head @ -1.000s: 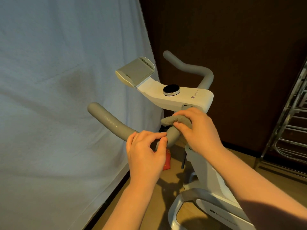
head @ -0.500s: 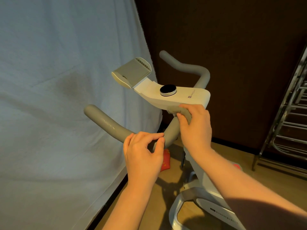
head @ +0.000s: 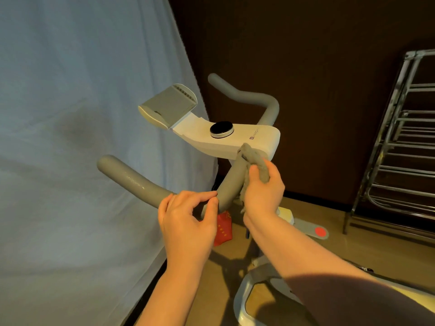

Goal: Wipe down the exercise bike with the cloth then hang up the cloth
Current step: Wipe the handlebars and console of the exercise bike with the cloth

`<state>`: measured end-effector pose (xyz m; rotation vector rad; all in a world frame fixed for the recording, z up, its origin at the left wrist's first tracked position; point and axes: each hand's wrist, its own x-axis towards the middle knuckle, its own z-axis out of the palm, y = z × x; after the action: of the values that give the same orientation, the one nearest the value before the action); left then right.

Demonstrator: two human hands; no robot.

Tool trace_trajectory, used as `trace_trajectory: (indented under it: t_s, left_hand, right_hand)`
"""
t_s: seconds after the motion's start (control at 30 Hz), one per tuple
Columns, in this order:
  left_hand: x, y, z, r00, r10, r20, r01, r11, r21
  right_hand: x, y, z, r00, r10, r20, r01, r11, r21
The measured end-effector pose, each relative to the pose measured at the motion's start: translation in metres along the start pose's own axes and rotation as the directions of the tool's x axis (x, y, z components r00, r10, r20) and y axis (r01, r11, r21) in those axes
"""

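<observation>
A white exercise bike (head: 237, 142) with grey handlebars stands in front of me. Its console carries a black round knob (head: 221, 129) and a grey tablet holder (head: 167, 105). My right hand (head: 263, 191) grips a crumpled grey cloth (head: 255, 161) against the near handlebar (head: 229, 184), just under the console's right end. My left hand (head: 188, 220) curls its fingers and thumb around the bend of that same handlebar, lower down. The far handlebar (head: 254, 97) arches behind the console.
A pale blue sheet (head: 82, 137) hangs along the left. A dark wall is behind the bike. A chrome drying rack (head: 397, 149) stands at the right on the wooden floor. A red packet (head: 222, 228) lies on the floor below the handlebar.
My right hand has slid the cloth up the near handlebar toward the console's underside and now holds it beside the bar. My left hand stays at the bend.
</observation>
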<state>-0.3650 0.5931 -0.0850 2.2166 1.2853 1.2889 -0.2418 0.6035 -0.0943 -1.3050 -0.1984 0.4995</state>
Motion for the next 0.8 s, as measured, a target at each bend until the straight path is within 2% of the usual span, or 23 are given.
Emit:
trace_trajectory:
  t_s: [0.1,0.17,0.23,0.33,0.43,0.57,0.6,0.63,0.73,0.8]
  left_hand:
    - [-0.001,-0.002,-0.001,1.0,0.018,-0.003,-0.018,1.0,0.007]
    - [-0.001,-0.003,0.0,1.0,0.026,-0.005,-0.026,1.0,0.007]
    - [0.0,-0.003,0.0,1.0,0.02,-0.005,-0.02,1.0,0.005]
    - [0.0,-0.002,0.001,1.0,0.007,-0.007,-0.007,1.0,-0.001]
    - [-0.002,-0.001,0.002,1.0,-0.01,-0.02,0.01,1.0,-0.001]
    - [-0.003,0.002,0.003,0.999,-0.014,-0.041,0.014,1.0,0.003]
    - [-0.003,0.002,0.004,0.999,-0.014,-0.041,0.015,1.0,0.006]
    - [-0.003,0.002,0.005,0.999,-0.018,-0.048,0.018,1.0,0.007]
    - [-0.009,0.002,0.009,0.995,-0.02,-0.093,0.02,1.0,-0.004]
    - [-0.015,0.002,0.012,0.992,-0.015,-0.128,0.014,1.0,-0.004]
  right_hand:
    - [-0.014,0.002,0.003,1.0,-0.007,-0.005,0.007,1.0,0.017]
    - [-0.028,0.009,-0.004,0.988,-0.142,0.055,0.147,0.985,-0.091]
    - [-0.02,0.008,-0.015,0.939,-0.308,0.152,0.338,0.909,-0.245]
    - [0.018,-0.009,-0.015,0.807,-0.476,0.349,0.59,0.65,-0.478]
    - [0.023,-0.027,-0.012,0.743,-0.402,0.535,0.669,0.42,-0.613]
    - [0.032,-0.043,-0.026,0.552,-0.312,0.773,0.832,0.154,-0.532]
    - [0.042,-0.048,-0.027,0.536,-0.282,0.795,0.842,0.116,-0.527]
    - [0.051,-0.051,-0.025,0.544,-0.265,0.796,0.837,0.105,-0.537]
    - [0.045,-0.054,-0.021,0.59,-0.286,0.755,0.807,0.177,-0.563]
    - [0.028,-0.044,-0.024,0.543,-0.318,0.777,0.839,0.25,-0.484]
